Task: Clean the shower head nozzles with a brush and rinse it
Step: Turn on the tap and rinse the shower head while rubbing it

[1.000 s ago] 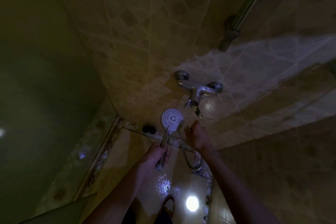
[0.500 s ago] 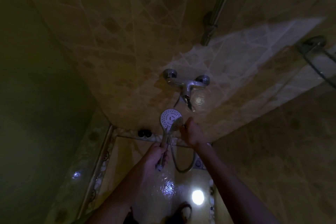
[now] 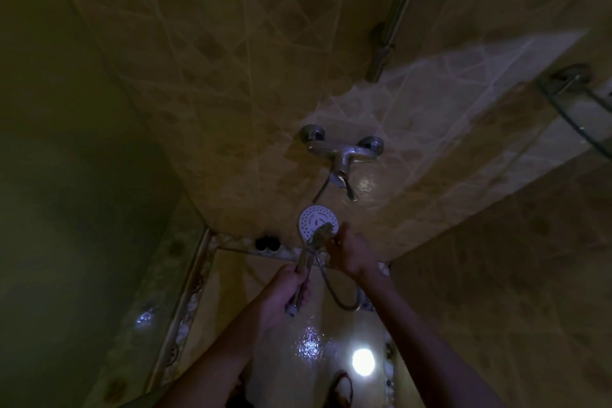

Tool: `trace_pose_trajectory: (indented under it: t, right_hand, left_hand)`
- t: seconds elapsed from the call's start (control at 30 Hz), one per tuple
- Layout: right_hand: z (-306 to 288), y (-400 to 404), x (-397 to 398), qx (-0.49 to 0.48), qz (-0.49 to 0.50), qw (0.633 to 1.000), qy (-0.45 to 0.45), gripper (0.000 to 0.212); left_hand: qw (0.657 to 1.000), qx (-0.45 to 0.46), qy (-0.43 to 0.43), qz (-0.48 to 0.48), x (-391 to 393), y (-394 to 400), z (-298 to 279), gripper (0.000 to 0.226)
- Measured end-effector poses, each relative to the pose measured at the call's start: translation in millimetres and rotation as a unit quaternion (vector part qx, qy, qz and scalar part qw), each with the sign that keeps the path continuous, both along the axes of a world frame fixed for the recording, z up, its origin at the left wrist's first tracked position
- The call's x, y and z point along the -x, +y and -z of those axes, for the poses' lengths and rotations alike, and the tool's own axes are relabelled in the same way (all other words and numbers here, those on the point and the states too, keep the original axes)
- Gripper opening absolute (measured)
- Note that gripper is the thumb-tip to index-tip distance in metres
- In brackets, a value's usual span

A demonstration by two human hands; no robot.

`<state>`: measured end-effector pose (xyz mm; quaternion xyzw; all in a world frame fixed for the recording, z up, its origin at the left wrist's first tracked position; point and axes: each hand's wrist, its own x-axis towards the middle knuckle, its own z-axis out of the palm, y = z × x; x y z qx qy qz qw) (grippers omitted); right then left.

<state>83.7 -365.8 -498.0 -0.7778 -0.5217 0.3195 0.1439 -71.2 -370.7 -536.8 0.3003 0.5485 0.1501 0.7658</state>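
In the dim shower corner, below the wall tap (image 3: pixel 344 156), the left hand (image 3: pixel 281 301) is clenched around the handle of the shower head (image 3: pixel 314 220), holding its white nozzle face tilted up toward the camera. The right hand (image 3: pixel 352 253) pinches a small brush (image 3: pixel 323 231), whose bristles lie against the lower right part of that face. The head sits above and beyond the left grip, at the far end of the handle, so scrubbing pressure acts well away from the fingers; a hard stroke could twist the handle round in a wet palm or tip the face away from the bristles. The floor (image 3: pixel 311 344) glistens as if wet, so a dropped head would likely swing on its hose (image 3: pixel 334 295), which loops down just beside the left hand, and could knock the tiles. The poor light is another risk: nozzles near the rim could be missed, and the brush could snag the hose loop below.
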Motion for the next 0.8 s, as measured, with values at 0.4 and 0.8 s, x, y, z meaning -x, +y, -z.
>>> trace_pose_trajectory:
  t: [0.4, 0.8]
  right_hand:
    - [-9, 0, -33, 0.044, 0.035, 0.998, -0.026, 0.025]
    - [-12, 2, -5, 0.026, 0.009, 0.999, 0.022, 0.009]
  left_hand:
    - [1.0, -0.023, 0.017, -0.001, -6, -9, -2, 0.022]
    - [0.999, -0.027, 0.026, 0.019, -17, -14, -7, 0.025]
